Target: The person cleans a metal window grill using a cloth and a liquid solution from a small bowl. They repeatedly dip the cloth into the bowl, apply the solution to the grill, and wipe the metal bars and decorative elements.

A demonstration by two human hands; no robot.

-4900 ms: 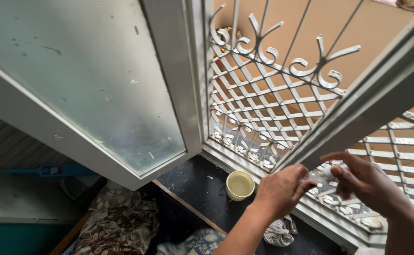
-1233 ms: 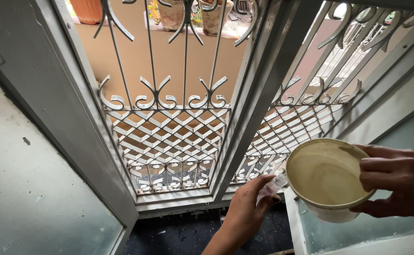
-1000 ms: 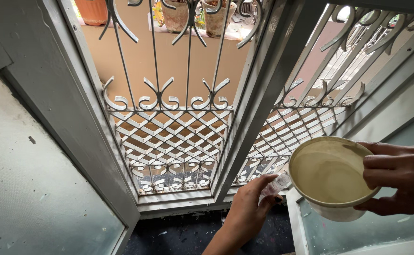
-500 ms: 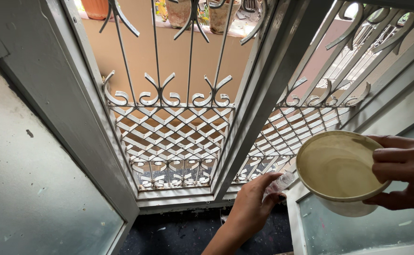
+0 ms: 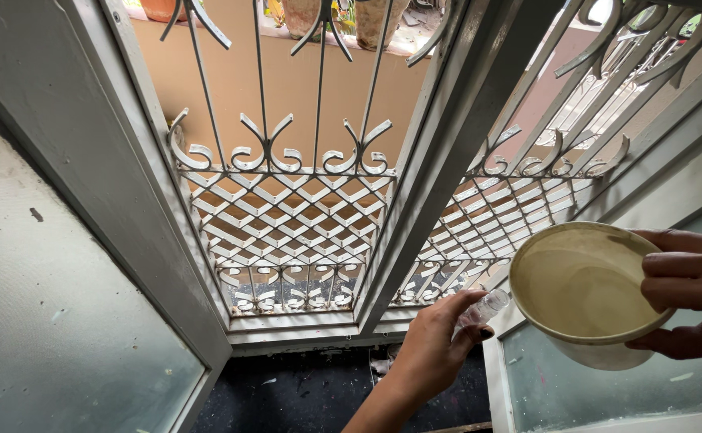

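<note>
- Two hands in view, both the person's own, at an open window w/ a white metal grille (image 5: 287, 232).
- Change since about a second ago: right hand (image 5: 687, 293) has shifted the bowl (image 5: 587, 293) slightly right; bowl is a bit farther from the left hand. Left hand (image 5: 439, 345) sits at much the same spot near the bottom of the window frame (image 5: 439, 160).
- Approx. 5 s ago the bowl stood on the dark sill (image 5: 311, 397); now it's lifted, held in the air over the glass pane (image 5: 591, 389) at lower right.
- Right hand: thumb on the far rim, fingers curled round the outside wall, gripping firmly. Bowl is cream, tilted toward the camera, w/ pale murky liquid inside.
- Left hand: arm reaches up from below, fingers pressed together, pinching a small clear bottle (image 5: 487, 307) whose end points toward the bowl; just beside it, not touching.
- Flower pots sit on a ledge outside, top of frame.
</note>
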